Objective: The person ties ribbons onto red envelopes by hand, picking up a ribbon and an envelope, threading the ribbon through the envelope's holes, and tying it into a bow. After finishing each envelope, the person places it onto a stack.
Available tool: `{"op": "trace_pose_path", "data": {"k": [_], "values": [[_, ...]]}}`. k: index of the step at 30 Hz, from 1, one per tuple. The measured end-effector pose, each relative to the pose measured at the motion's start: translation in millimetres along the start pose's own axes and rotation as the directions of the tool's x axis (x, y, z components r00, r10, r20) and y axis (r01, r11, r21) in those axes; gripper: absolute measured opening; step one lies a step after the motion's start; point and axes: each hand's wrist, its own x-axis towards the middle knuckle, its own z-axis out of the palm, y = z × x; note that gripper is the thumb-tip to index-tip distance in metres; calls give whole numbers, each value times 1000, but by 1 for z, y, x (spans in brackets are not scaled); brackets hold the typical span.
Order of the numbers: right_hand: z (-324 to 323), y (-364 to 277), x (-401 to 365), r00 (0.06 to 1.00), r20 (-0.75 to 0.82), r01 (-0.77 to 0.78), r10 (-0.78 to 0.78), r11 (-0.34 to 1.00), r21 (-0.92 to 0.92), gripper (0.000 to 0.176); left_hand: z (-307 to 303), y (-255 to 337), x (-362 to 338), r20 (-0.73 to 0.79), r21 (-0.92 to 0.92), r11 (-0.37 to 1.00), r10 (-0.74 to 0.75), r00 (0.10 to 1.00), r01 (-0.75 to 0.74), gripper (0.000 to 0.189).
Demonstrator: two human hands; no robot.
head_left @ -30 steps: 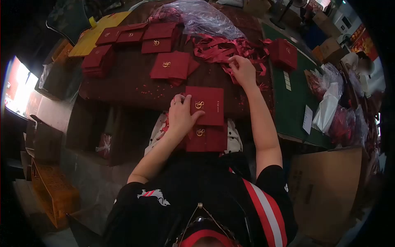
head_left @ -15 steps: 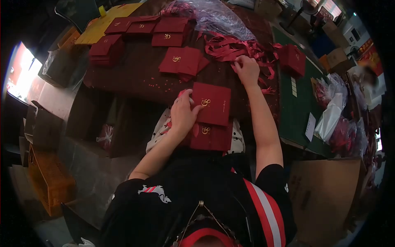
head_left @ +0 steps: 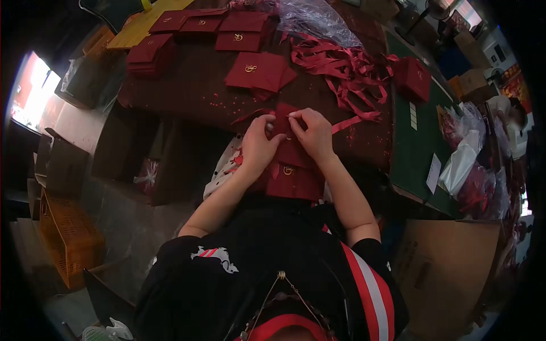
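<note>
In front of my body is a flat, dark red paper bag [head_left: 292,152], partly covered by my hands. My left hand [head_left: 261,142] curls around its left edge, thumb on the front face. My right hand [head_left: 313,134] pinches a red ribbon [head_left: 348,123] at the bag's upper part, thumb and forefinger pressed together. One ribbon end sticks out left of my left fingers; the other trails right toward the ribbon pile [head_left: 341,68]. Whether the ribbon passes through the bag is hidden. Below, on my lap, lies another red bag [head_left: 293,184] with a gold emblem.
Stacked red bags [head_left: 256,71] with gold emblems lie farther back on the brown-covered table [head_left: 187,94], with small red scraps near them. A clear plastic bag [head_left: 318,23] sits behind the ribbons. Another red stack [head_left: 412,78] stands right. A cardboard box [head_left: 449,273] is beside me.
My right hand has come from the ribbon pile to the bag, bringing a red ribbon. My left hand stays at the bag's left edge. The view has shifted slightly.
</note>
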Motion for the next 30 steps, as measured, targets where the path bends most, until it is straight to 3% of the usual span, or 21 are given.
{"op": "trace_pose_path", "data": {"k": [2, 5, 9, 14, 20, 30], "values": [[2, 3, -1, 1000, 13, 15, -15, 1000, -12, 9, 1, -1, 1, 22, -136, 987, -80, 997, 83, 50], [1, 0, -1, 998, 14, 68, -67, 997, -47, 10, 5, -2, 2, -18, -210, 977, -48, 999, 43, 50], [0, -3, -4, 993, 35, 112, -110, 991, -69, 10, 12, -15, 5, -3, -186, 983, 3, 1000, -4, 53], [3, -4, -6, 991, 17, 131, -130, 989, -65, 10, 11, -15, 5, -50, -148, 973, 173, 984, -179, 51], [7, -2, -11, 996, -27, 80, -80, 997, 2, 10, 8, -2, 0, -13, -99, 985, 141, 990, -142, 51], [12, -6, -20, 983, -24, -173, 180, 970, 170, 11, 10, -5, -4, 9, -106, 985, 136, 991, -134, 52]]}}
